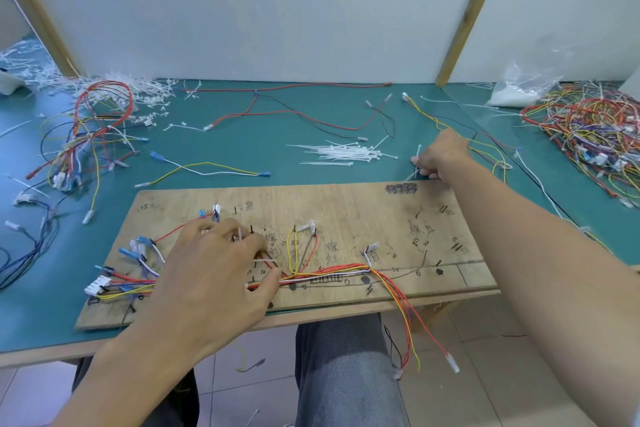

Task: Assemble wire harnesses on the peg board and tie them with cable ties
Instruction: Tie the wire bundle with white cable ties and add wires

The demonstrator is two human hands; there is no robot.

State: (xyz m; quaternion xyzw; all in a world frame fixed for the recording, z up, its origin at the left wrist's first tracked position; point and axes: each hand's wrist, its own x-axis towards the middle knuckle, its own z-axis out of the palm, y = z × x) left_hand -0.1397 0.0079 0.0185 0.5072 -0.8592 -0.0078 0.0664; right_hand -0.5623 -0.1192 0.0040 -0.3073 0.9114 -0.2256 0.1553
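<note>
Wire bundle (332, 269) laid out on the peg board (346, 218)
The left hand (214, 274) is laid half-bent over the bundle, thumb touching it; whether wires are pinched cannot be told. "175" is written at the board's far left corner; the other handwriting cannot be read. Just beyond the far edge, a cable tie (418, 152) on the worktop (242, 135) is pinched by the curled right hand (438, 158).

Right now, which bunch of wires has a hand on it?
The bunch strung across the wooden board, under the left hand. The tangle far left and the heap far right lie untouched.
</note>
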